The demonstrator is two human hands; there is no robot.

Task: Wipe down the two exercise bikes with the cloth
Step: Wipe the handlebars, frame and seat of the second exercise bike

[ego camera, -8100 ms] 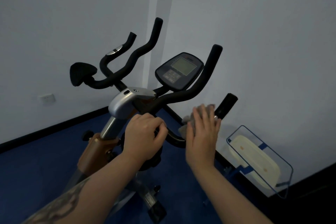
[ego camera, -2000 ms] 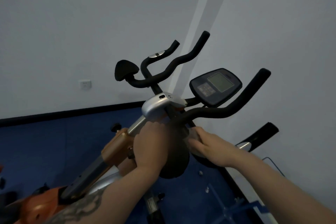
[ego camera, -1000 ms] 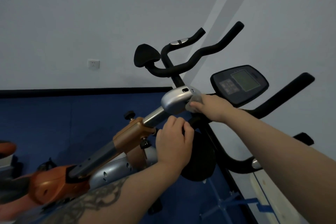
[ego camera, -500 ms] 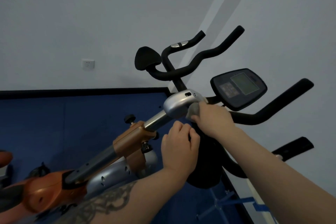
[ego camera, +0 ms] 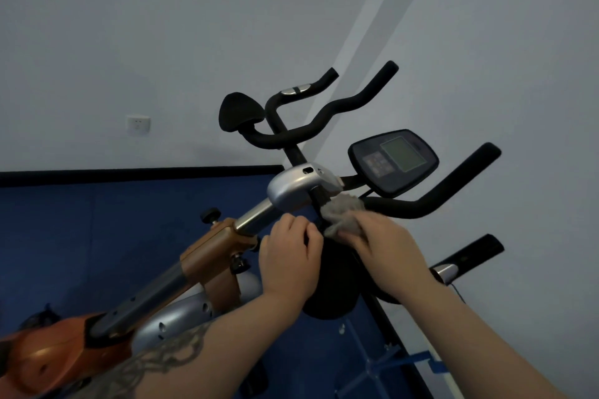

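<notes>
left hand (ego camera: 291, 256) is gripping the bike (ego camera: 207, 256) stem at 9 o'clock of the cloth (ego camera: 343, 215). right hand (ego camera: 385, 244) is pressing the bunched cloth under the silver cap (ego camera: 293, 186); handlebar (ego camera: 431, 189) is running off toward 2 o'clock, right hand nearer.

From here I see two pale grey-white walls (ego camera: 162, 26) meeting at a corner (ego camera: 372, 26), where a lighter strip runs up diagonally. A white socket (ego camera: 138, 125) sits low on the left wall. A black skirting band (ego camera: 129, 174) runs along the wall base, above a dark blue floor (ego camera: 81, 236). The light is dim and even. At lower right, blue tape (ego camera: 418, 361) shows near the wall.
</notes>
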